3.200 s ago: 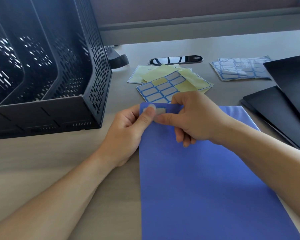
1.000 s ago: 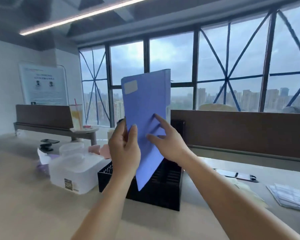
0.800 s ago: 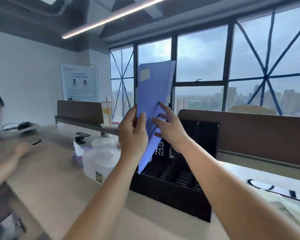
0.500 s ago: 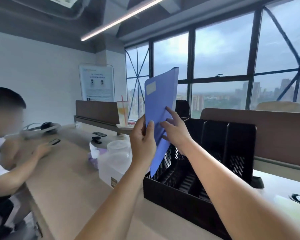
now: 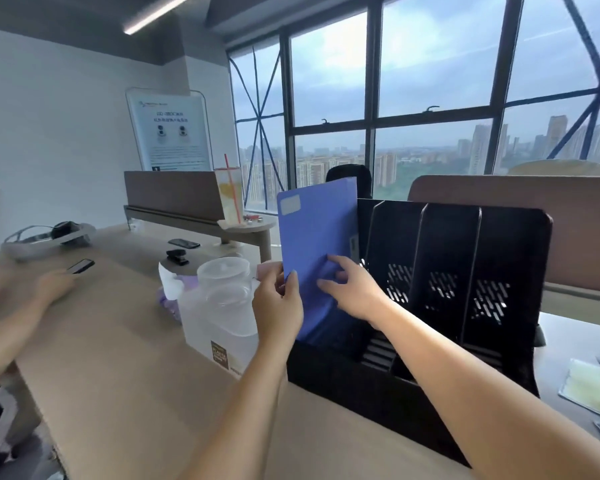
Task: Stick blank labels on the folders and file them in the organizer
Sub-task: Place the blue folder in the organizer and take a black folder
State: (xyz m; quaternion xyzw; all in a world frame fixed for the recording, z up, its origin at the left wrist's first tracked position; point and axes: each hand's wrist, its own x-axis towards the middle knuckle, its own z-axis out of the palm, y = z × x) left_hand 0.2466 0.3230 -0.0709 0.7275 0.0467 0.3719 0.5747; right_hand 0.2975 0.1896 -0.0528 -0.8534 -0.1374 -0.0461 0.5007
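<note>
Folder (image 5: 317, 237): blue, stood on end with its long axis running 12 to 6 and the top leaning slightly toward 11.
Label (image 5: 290, 205): pale blank rectangle stuck on the front face in the corner at 11 o'clock. Labelling of this folder is judged done.
Location: the lower edge sits behind the front lip of the organizer (image 5: 465, 271), in its leftmost compartment. Whether it rests on the floor of the slot is hidden.
Left hand (image 5: 279, 306): pinches the folder's left edge low down, thumb on the front. The folder rises toward 12 from it.
Right hand (image 5: 352, 292): at 3 o'clock of the left hand, fingers stretched and spread flat against the front face, pressing and not wrapped round anything.
Governing relation: both hands hold the lower half. The remaining travel is judged to be straight down toward 6, along the long axis. The left hand is nearer the edge and guides it.
Organizer, remainder: black perforated dividers continue toward 3 o'clock.
Surroundings: a translucent container (image 5: 222, 306) stands on the desk (image 5: 118, 358), just beside the organizer at 9 o'clock. Label sheets (image 5: 593, 386) lie beyond it at 3 o'clock.
</note>
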